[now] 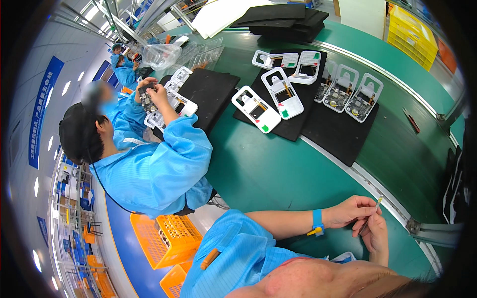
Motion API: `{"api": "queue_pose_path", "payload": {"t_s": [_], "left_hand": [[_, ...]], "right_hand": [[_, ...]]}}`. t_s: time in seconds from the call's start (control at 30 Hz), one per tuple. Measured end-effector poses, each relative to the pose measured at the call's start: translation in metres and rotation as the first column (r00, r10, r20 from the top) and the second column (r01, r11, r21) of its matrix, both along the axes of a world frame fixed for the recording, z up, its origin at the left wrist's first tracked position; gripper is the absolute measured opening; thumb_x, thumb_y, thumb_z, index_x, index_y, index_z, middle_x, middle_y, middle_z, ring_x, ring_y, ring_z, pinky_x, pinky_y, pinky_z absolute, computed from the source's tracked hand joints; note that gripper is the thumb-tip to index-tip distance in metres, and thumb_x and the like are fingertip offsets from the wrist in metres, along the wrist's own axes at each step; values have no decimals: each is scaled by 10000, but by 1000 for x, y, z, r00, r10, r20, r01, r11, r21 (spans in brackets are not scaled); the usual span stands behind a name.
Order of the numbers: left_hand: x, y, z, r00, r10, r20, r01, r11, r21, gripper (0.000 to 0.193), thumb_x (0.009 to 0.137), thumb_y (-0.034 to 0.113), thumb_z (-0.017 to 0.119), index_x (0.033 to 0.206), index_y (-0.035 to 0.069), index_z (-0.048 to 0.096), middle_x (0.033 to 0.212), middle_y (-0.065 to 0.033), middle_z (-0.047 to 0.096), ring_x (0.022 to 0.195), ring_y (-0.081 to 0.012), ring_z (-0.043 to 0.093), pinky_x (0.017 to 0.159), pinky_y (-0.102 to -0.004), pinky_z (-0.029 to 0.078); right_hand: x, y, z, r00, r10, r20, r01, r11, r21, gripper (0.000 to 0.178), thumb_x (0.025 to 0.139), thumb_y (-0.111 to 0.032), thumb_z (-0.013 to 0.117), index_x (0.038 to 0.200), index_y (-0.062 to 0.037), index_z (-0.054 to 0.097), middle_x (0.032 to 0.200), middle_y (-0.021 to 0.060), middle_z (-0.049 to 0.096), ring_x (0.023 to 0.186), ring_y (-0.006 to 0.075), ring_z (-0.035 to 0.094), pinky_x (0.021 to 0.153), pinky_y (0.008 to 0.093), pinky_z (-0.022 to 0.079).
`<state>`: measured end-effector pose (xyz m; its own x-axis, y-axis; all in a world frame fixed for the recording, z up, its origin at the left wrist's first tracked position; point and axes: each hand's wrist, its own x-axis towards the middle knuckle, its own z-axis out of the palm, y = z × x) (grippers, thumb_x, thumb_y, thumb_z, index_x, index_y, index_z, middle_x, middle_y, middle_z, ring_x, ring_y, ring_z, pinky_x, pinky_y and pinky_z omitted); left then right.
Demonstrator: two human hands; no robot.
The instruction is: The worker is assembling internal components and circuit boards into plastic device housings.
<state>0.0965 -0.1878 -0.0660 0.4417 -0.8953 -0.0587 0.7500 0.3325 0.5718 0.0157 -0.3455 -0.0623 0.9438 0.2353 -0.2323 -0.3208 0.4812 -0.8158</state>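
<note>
My left hand (354,210), with a blue band (318,221) round its wrist, pinches a small pale strip (379,200) at the fingertips. My right hand (376,237) is closed close against it, its fingers bent under the left fingertips. A thin dark line shows between its fingers, too small to name. Both hands are above the green tabletop (278,174) by the metal rail. Farther off, white plastic frames (256,110) and another white frame (282,93) with green and red marks lie on a black mat (293,128).
White trays with circuit boards (364,98) stand on a second black mat (343,141). Red-handled tweezers (411,120) lie at the right. To my left, a co-worker in blue (154,164) handles a circuit board (147,99). Orange crates (164,238) stand on the floor.
</note>
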Motion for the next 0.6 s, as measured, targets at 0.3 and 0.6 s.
{"api": "queue_pose_path", "payload": {"t_s": [0.3,0.6], "left_hand": [[-2,-5,-5,999,50,-5,-49,998,40,220,984,211,549,1039,-1,569,745,-55,603,433,-136,570,408,-258,469],[-2,-14,-22,991,137,1,-137,990,-6,151,953,147,585,993,4,558,813,-71,633,443,-141,581,421,-234,478]], "right_hand": [[-2,-2,-3,1000,3,4,-3,1000,-30,430,998,-359,490,932,45,621,821,172,670,642,241,654,628,311,546],[1,3,1,999,-27,34,29,999,-43,368,994,-331,510,948,25,592,795,137,657,614,191,626,565,271,520]]}}
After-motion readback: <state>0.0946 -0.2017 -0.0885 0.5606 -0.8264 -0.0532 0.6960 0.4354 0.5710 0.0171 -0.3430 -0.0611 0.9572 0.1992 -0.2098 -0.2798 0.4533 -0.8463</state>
